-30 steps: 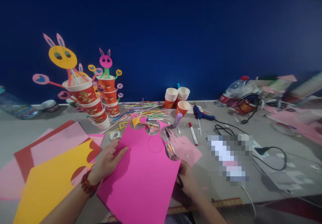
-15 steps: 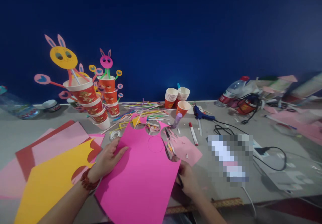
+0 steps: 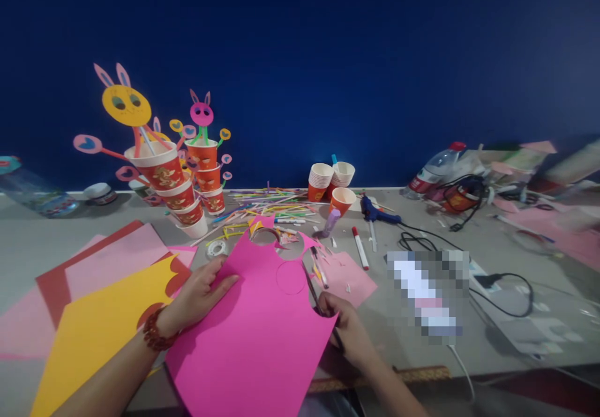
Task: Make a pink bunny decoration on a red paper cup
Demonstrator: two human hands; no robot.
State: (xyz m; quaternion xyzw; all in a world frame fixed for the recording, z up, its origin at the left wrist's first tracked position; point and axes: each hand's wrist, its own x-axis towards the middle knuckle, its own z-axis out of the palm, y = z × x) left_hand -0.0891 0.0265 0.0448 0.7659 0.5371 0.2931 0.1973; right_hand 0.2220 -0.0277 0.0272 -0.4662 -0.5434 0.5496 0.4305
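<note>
My left hand (image 3: 204, 295) grips the left edge of a bright pink paper sheet (image 3: 253, 336), thumb on top and fingers beneath. A beaded bracelet is on that wrist. Rounded notches run along the sheet's far and right edges, and a drawn circle shows near its top. At the right edge, my right hand (image 3: 344, 326) is closed around the dark handles of scissors (image 3: 313, 289). The blades lie along the paper's edge near the drawn circle, partly hidden by the sheet. A yellow paper sheet (image 3: 107, 323) with scalloped cuts lies to the left.
Stacked-cup rabbit figures (image 3: 162, 170) stand at the back left. Colored sticks (image 3: 272, 204), paper cups (image 3: 321, 179), a purple glue stick (image 3: 331, 223), a red-capped marker (image 3: 360, 248) and a blue glue gun (image 3: 379, 212) lie beyond my hands. A pixelated patch (image 3: 424, 295) and cables are at right.
The pink sheet has tilted and lowered slightly, with both hands still on it. My right hand and the scissors have shifted a little. The view has turned slightly left.
</note>
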